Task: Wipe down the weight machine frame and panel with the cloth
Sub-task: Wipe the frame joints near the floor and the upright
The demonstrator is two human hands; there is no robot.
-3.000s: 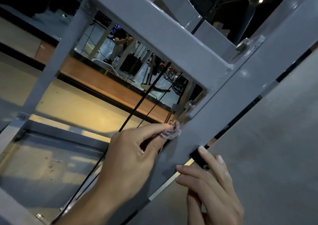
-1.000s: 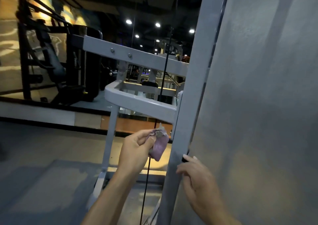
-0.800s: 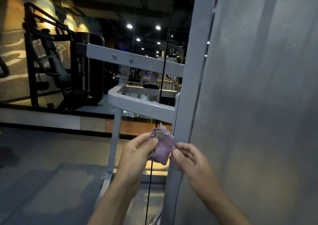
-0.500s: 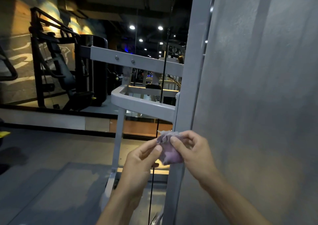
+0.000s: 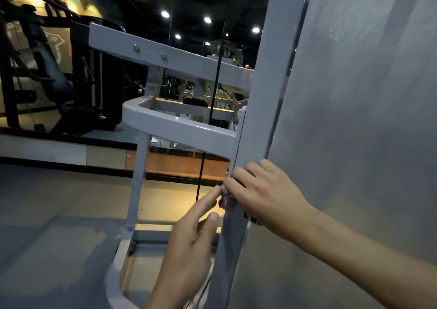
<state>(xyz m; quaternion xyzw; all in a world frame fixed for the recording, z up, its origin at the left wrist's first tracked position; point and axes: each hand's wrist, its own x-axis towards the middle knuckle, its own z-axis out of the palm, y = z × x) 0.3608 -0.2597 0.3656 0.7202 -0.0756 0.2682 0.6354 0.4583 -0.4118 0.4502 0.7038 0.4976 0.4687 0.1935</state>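
The grey upright post [image 5: 264, 95] of the weight machine frame runs up the middle, and the large grey panel [image 5: 354, 119] fills the right side. My right hand [image 5: 262, 190] lies against the post and holds a small pink cloth [image 5: 225, 201] under its fingers; only a scrap of the cloth shows at the post's left edge. My left hand [image 5: 191, 242] hovers just below and left of the cloth with its fingers loosely extended, the fingertips close to the cloth and holding nothing.
A grey horizontal arm [image 5: 179, 129] and a bolted crossbar [image 5: 151, 53] join the post from the left. A black cable [image 5: 208, 131] hangs just left of the post. A black gym machine [image 5: 47, 76] stands far left on the grey floor.
The cloth has passed from my left hand into my right hand, which has pressed it onto the post. My left hand let go and dropped lower.
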